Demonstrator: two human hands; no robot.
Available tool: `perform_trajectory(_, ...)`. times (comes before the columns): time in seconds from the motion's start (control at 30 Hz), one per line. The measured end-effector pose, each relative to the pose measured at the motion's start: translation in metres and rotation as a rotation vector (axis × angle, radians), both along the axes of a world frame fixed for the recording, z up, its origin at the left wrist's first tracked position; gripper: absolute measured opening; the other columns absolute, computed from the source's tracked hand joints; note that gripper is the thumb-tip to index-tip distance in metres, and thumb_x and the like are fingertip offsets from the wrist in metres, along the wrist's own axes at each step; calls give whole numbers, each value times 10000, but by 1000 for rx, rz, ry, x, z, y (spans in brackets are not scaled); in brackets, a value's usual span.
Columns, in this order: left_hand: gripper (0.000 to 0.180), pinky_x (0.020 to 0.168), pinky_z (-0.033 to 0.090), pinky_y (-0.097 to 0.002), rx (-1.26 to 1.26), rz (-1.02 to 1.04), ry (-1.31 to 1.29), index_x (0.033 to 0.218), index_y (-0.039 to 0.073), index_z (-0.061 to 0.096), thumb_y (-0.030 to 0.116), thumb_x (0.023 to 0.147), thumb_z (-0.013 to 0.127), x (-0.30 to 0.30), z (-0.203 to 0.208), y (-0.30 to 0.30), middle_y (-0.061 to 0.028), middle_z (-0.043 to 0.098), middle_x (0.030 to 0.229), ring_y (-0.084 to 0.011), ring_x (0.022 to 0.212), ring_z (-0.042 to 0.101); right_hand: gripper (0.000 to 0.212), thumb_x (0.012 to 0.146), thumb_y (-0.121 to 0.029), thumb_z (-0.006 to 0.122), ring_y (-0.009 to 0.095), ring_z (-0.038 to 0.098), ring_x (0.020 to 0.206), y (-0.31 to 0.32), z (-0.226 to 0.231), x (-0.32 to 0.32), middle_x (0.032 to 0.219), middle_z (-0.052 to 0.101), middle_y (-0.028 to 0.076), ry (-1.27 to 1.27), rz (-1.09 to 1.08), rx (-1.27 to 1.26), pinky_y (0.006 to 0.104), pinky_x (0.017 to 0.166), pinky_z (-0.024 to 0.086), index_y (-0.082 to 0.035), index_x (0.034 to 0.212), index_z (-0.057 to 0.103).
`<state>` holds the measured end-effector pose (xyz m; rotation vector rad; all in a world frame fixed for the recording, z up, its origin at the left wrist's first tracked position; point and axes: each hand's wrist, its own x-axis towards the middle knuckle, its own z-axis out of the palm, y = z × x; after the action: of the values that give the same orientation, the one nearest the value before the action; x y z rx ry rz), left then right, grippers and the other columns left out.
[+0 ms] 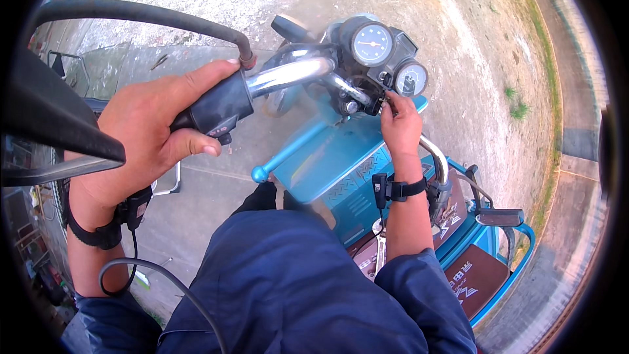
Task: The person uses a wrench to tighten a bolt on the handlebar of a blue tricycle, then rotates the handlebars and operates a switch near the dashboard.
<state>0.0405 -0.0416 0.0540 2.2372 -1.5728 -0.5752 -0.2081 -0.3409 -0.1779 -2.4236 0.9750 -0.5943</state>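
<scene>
The black fitting (376,102) sits just below the big dial (372,44); your right hand (401,123) bunches against it, whether gripping I cannot tell. Left of the dial, your left hand (147,118) grasps the handle (219,106). You seem busy at the fitting; moving on calls for steady fingers. Below-right of the dial, a brown panel (486,274) bears pale lettering.

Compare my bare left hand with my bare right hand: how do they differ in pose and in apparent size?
Pose: the bare left hand holds the black handlebar grip, index finger and thumb spread apart; the bare right hand gathers its fingertips near the round, pale-faced gauges. Size: the left hand looks larger in the picture than the right hand. Both wrists carry a black strap.
</scene>
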Motion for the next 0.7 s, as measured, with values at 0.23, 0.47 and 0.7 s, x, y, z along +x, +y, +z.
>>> perform_trajectory(0.23, 867, 851, 511, -442, -2, -8, 0, 1477, 112, 490, 300, 705, 836, 1, -1, 0, -214, 666, 1208, -456, 1033, 632, 168, 899, -87, 694, 277, 724, 799, -3, -2, -1, 919, 723, 141, 18, -2, -13, 368, 736, 569, -52, 1062, 716)
perform_trajectory(0.47, 863, 875, 512, -439, 14, -1, 1, 1474, 104, 492, 316, 709, 831, 1, 0, 1, -211, 661, 1235, -450, 1055, 632, 150, 922, -184, 695, 367, 697, 859, -2, 3, 4, 936, 727, 162, 89, -51, 11, 450, 751, 553, -52, 993, 701)
perform_trajectory(0.7, 866, 872, 512, -436, 17, -5, 0, 1472, 101, 496, 322, 705, 832, 1, 1, 0, -210, 663, 1231, -444, 1052, 636, 310, 949, -331, 672, 394, 684, 832, 10, 9, 18, 871, 711, 189, 264, -110, -19, 490, 727, 536, -32, 872, 651)
